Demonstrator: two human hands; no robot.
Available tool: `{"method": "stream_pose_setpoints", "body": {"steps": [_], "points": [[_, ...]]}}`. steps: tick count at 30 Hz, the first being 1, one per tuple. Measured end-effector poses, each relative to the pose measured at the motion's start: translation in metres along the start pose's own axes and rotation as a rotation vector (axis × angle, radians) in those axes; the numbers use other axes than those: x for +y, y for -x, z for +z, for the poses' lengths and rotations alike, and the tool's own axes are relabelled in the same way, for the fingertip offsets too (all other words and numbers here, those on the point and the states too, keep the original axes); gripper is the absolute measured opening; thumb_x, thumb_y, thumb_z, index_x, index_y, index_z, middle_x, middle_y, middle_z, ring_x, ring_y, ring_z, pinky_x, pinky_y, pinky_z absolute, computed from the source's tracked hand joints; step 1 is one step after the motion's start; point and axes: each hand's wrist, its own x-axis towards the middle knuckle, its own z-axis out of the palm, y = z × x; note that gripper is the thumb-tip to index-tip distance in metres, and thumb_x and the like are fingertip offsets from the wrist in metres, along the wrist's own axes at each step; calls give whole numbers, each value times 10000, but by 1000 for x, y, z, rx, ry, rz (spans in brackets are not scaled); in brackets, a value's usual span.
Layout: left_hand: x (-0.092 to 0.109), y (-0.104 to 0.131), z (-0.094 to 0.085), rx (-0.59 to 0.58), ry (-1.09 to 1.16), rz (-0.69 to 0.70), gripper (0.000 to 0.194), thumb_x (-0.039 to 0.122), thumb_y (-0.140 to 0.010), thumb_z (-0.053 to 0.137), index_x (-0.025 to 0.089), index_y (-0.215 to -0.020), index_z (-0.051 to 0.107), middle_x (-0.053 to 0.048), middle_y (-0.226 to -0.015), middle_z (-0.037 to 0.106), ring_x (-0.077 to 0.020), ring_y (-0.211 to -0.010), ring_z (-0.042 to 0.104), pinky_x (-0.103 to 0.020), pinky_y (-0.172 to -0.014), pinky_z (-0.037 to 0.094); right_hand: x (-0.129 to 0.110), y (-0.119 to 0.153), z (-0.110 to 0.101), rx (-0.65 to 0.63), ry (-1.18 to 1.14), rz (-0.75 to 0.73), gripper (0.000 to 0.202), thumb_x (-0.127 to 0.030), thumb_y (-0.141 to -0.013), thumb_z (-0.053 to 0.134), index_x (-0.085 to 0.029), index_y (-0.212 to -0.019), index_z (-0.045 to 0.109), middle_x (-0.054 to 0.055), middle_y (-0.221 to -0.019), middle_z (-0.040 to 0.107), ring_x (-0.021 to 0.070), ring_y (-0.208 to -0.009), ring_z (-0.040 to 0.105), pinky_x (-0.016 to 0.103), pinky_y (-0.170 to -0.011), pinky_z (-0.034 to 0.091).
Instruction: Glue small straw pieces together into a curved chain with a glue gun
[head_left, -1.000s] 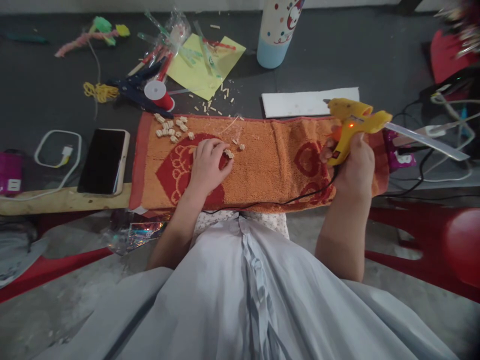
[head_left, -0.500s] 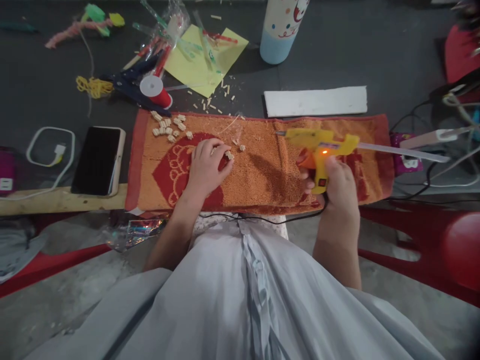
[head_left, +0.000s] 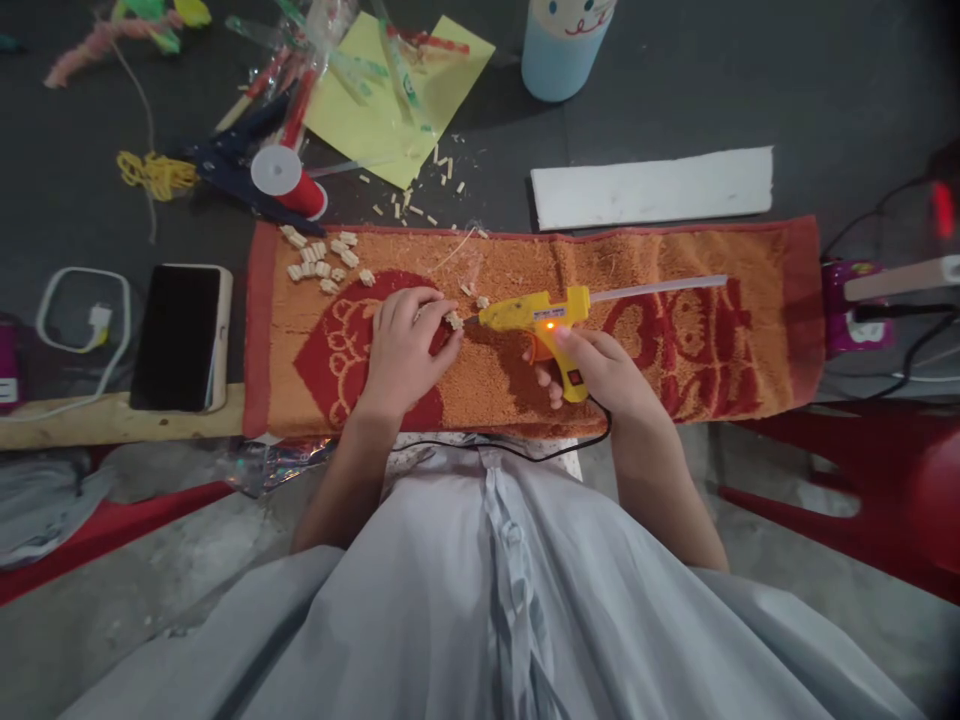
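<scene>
Between thumb and fingers, my left hand [head_left: 409,345] pinches a small pale wooden piece [head_left: 454,320] over the red part of an orange towel [head_left: 495,385]. My right hand [head_left: 600,370] is wrapped round the handle of a yellow glue gun [head_left: 536,312], whose orange light is lit. The gun's nozzle points left, close beside the held piece; whether they touch is too small to tell. A clear glue stick [head_left: 660,288] sticks out of its back. Several pale wooden clusters [head_left: 319,262] lie on the towel's upper left, and a single one [head_left: 482,302] lies near the nozzle.
A white strip [head_left: 652,190] and a blue cup [head_left: 562,55] stand beyond the towel. At the left are a red thread spool [head_left: 304,190], dark blue pliers [head_left: 232,170], a yellow sheet [head_left: 356,125] and a phone [head_left: 176,340]. The gun's black cord [head_left: 540,455] hangs along the near edge.
My right hand has brought the glue gun left and slightly down, its nozzle now close to the piece in my left hand. The left hand keeps its pinch. The camera view has shifted somewhat.
</scene>
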Motion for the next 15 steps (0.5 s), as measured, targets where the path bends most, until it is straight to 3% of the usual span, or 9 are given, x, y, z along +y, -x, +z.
{"method": "stream_pose_setpoints", "body": {"steps": [15], "points": [[-2,-1,0,-26,3,-31,244,345,-921,576,268,-1146,632,-85,-1196,631,-262,-1170,568,-459,-1041,419,-3,-4,-2,6,-67,91,506,-698,-751,690,-197,-739,617,1,-586,616,112,-431,538,241,-406,486]]}}
